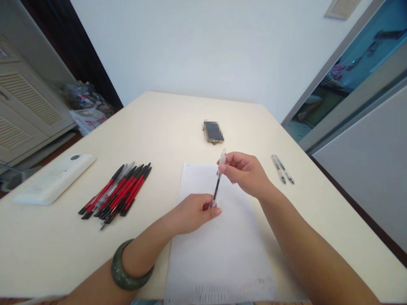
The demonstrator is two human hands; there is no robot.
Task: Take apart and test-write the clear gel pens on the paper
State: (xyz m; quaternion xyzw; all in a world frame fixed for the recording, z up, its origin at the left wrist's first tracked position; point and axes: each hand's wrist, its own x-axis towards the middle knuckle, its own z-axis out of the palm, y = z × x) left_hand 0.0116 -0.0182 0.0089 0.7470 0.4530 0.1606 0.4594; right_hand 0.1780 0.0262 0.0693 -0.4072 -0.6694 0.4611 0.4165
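A clear pen (pixel 217 187) with a dark refill is held tilted between my two hands, above a white sheet of paper (pixel 219 254). My left hand (pixel 193 212) pinches its lower end between thumb and fingers. Near the top, my right hand (pixel 243 171) grips the whitish upper part of the same pen. Rows of short pen strokes run along the paper's near edge. To the left lies a pile of red and black pens (pixel 122 192), with a few clear ones mixed in. Two clear pens (pixel 282 169) rest side by side at the right.
A small dark object (pixel 213 131), partly pixelated, sits beyond the paper. At the far left of the cream table (pixel 178 123) lies a white slab-shaped device (pixel 55 180). A white wall (pixel 203 51) stands behind the table, and plastic bags (pixel 89 108) are on the floor to the left.
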